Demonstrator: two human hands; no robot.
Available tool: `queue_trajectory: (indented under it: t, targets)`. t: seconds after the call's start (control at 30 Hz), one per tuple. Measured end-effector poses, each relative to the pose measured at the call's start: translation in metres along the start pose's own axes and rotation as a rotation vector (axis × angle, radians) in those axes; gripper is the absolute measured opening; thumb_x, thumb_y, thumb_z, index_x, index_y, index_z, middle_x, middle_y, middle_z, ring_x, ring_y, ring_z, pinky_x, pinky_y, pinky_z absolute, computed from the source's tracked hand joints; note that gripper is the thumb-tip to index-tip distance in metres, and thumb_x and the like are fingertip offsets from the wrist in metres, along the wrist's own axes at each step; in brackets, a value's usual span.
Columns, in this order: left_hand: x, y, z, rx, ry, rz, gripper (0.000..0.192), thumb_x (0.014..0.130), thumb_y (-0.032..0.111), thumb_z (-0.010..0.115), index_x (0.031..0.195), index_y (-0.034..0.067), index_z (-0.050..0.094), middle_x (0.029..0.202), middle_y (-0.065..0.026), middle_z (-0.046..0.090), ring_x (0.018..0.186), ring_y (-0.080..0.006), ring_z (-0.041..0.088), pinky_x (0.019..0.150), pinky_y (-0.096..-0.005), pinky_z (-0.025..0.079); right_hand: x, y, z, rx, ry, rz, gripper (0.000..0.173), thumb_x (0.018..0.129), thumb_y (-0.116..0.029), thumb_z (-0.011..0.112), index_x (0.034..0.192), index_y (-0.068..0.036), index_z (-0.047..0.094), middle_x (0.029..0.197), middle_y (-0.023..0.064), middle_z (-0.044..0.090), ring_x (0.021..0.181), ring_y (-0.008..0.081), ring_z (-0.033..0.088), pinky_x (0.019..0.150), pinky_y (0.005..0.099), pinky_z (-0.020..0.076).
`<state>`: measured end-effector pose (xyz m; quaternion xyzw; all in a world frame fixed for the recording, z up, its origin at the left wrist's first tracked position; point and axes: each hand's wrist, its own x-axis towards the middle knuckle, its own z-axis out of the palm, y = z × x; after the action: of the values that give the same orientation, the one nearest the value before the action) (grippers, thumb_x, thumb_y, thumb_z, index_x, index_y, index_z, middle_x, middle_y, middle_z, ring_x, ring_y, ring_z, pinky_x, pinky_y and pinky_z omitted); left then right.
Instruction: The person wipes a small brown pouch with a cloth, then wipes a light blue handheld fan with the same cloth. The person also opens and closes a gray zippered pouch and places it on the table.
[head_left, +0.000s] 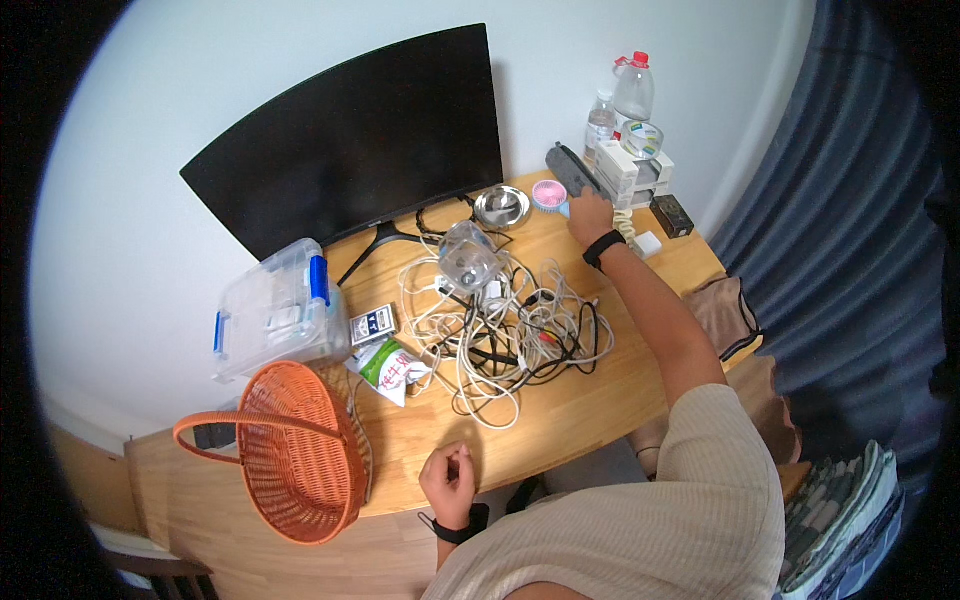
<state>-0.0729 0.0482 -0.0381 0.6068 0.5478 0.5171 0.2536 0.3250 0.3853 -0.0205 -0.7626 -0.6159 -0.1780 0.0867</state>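
At the back right of the wooden desk, my right hand (591, 217) is closed around the blue handle of a small handheld fan (550, 195) with a pink face. My palm hides most of the handle. A grey zippered pouch (574, 169) lies just beyond my fingers. Close to the front edge, my left hand (450, 474) has its fingers curled in, with nothing visible in them. A heap of tangled white and black cables (510, 337) spreads between my hands, and a clear plastic container (469, 257) rests on its far side.
An orange wicker basket (300, 450) stands left, before a lidded clear storage box (277, 322). A milk packet (390, 371) and small box (373, 324) lie beside them. Behind are a monitor (352, 135) and metal bowl (502, 208); bottles (634, 94) and white boxes (626, 176) stand right.
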Motion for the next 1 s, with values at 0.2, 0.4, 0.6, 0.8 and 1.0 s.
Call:
queue_trajectory:
  t: [0.2, 0.4, 0.6, 0.8, 1.0]
  targets:
    - [-0.001, -0.001, 0.000, -0.016, -0.006, -0.019, 0.006, 0.094, 0.004, 0.073, 0.096, -0.002, 0.072, 0.072, -0.0037, 0.061, 0.061, -0.0090, 0.052, 0.055, -0.0241, 0.041, 0.005, -0.002, 0.004, 0.044, -0.123, -0.010, 0.014, 0.091, -0.012, 0.066, 0.096, -0.010, 0.079, 0.112, 0.0131, 0.071, 0.095, 0.0338, 0.074, 0.080, 0.0458, 0.0588]
    - [-0.001, -0.001, 0.000, -0.016, -0.001, -0.010, 0.006, 0.094, 0.003, 0.073, 0.096, -0.002, 0.071, 0.073, -0.0043, 0.061, 0.061, -0.0095, 0.052, 0.055, -0.0246, 0.041, 0.004, -0.007, 0.010, 0.059, -0.082, 0.007, 0.015, 0.092, -0.012, 0.065, 0.097, -0.010, 0.079, 0.113, 0.0156, 0.074, 0.093, 0.0319, 0.076, 0.076, 0.0454, 0.0615]
    - [-0.001, -0.001, 0.000, 0.009, 0.004, 0.027, 0.005, 0.093, 0.003, 0.073, 0.094, -0.001, 0.071, 0.072, -0.0055, 0.061, 0.060, -0.0118, 0.053, 0.055, -0.0265, 0.042, -0.002, -0.014, -0.006, 0.080, -0.205, 0.021, 0.019, 0.089, -0.022, 0.071, 0.101, -0.010, 0.080, 0.111, 0.0167, 0.075, 0.095, 0.0322, 0.076, 0.080, 0.0449, 0.0617]
    - [-0.002, -0.002, 0.000, 0.008, 0.003, -0.007, 0.005, 0.093, 0.005, 0.072, 0.095, 0.000, 0.071, 0.071, -0.0060, 0.061, 0.060, -0.0138, 0.054, 0.056, -0.0280, 0.044, -0.005, -0.005, -0.014, 0.329, -0.311, 0.075, 0.027, 0.083, -0.026, 0.073, 0.098, -0.005, 0.079, 0.101, 0.0184, 0.077, 0.096, 0.0359, 0.075, 0.080, 0.0454, 0.0609]
    - [0.000, -0.002, -0.001, 0.021, -0.047, 0.021, 0.006, 0.093, 0.005, 0.072, 0.095, -0.001, 0.071, 0.073, -0.0096, 0.063, 0.062, -0.0180, 0.059, 0.060, -0.0296, 0.048, -0.022, 0.024, -0.038, 0.869, -0.374, 0.051, 0.038, 0.083, -0.038, 0.078, 0.085, 0.000, 0.075, 0.079, 0.0141, 0.073, 0.078, 0.0258, 0.072, 0.068, 0.0406, 0.0568]
